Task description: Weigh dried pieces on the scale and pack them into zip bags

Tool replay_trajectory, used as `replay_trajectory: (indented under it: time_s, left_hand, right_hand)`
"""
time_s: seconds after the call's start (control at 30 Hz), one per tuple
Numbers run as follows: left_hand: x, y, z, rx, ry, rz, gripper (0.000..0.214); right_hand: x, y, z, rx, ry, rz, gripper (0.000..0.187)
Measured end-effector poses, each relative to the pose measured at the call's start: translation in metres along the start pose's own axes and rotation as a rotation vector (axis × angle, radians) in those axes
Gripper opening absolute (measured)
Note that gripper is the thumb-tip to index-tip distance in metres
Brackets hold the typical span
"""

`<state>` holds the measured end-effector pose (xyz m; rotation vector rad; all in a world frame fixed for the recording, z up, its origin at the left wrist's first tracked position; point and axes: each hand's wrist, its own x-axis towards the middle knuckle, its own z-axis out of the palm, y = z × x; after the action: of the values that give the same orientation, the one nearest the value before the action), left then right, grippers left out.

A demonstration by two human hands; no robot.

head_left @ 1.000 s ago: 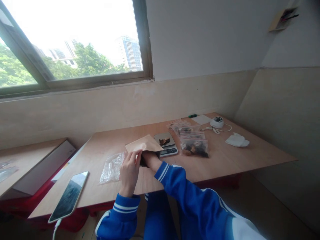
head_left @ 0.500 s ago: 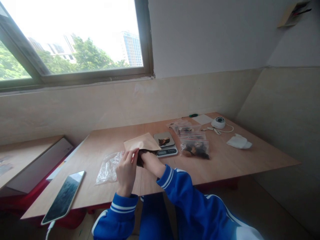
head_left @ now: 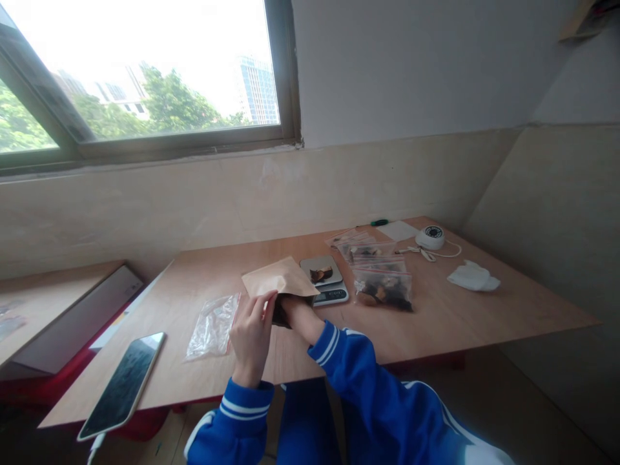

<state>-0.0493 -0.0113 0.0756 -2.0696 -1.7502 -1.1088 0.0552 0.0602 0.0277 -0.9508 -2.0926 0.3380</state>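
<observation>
Head view shows me little change over the last second: my right hand (head_left: 301, 318) stays inside the kraft-paper pouch (head_left: 277, 276), fingers hidden, so I cannot tell its grip. My left hand (head_left: 250, 336) pinches the pouch's mouth, just left of the digital scale (head_left: 334, 295); I judge the reach unfinished.

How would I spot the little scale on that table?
Find the wooden table by the window. Near its middle, the scale sits between the brown paper bag and the clear zip bags. It alone has a flat square plate bearing dark brown pieces.
</observation>
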Motion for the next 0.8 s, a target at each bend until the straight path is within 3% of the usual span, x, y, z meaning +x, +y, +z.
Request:
replay_trajectory:
  time_s: [0.13,0.2,0.43,0.57,0.7,0.8]
  left_hand:
    - [0.005,0.006,0.0,-0.004,-0.018,-0.047,0.027]
    - [0.007,0.008,0.0,-0.025,-0.022,-0.075,0.027]
    - [0.019,0.01,0.0,-0.051,-0.016,-0.1,0.024]
    - [0.024,-0.006,0.015,-0.001,0.117,-0.078,0.021]
    - [0.013,-0.041,0.047,0.009,0.35,0.14,0.018]
    - [0.0,-0.063,0.068,0.011,0.403,0.216,0.017]
  right_hand:
    - [-0.009,-0.014,-0.03,-0.157,-0.137,0.058,0.025]
    - [-0.01,-0.018,-0.039,-0.215,-0.13,0.026,0.025]
    - [-0.024,-0.012,-0.044,-0.227,0.059,-0.141,0.024]
    - [-0.033,-0.007,-0.062,-0.173,0.274,-0.17,0.028]
    - [-0.02,0.032,-0.089,-0.125,0.51,0.058,0.025]
    - [-0.003,0.088,-0.098,-0.071,0.486,0.232,0.026]
